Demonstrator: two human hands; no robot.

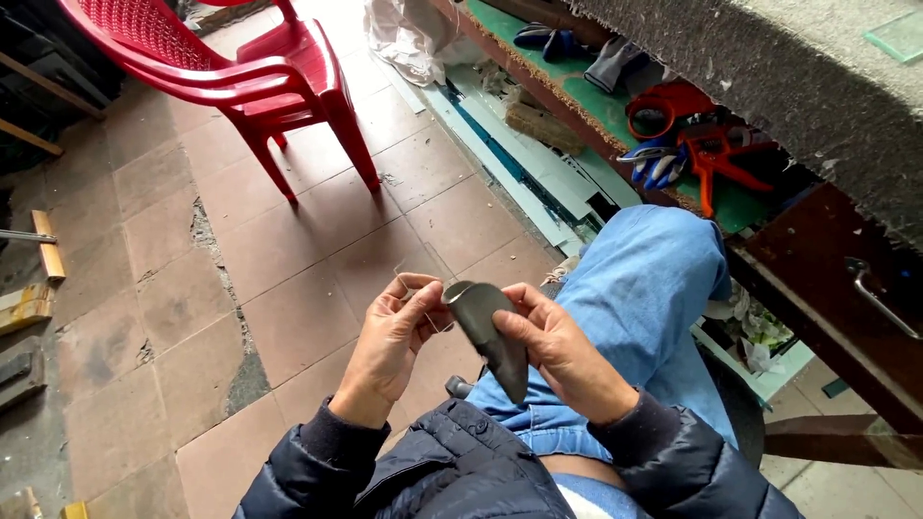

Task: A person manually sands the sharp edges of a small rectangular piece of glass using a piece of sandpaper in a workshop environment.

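Right hand (556,348) pinches a dark grey abrasive sheet (488,332) folded against a small clear glass pane (420,279); left hand (392,338) grips that pane's edge, above the knee in blue jeans (639,288); glass looks light, stiff, brittle, sharp-edged, best held by its flats.

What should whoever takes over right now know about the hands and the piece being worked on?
Left hand: fingers pinch a small clear sheet at its edge.
Right hand: holds a grey curved piece against that sheet.
Both are held above the lap, over the blue jeans.
Done: both items are in hand and touching.
Left: cannot tell; no finished result shows.
Nearby: red chair, orange clamp on the shelf.
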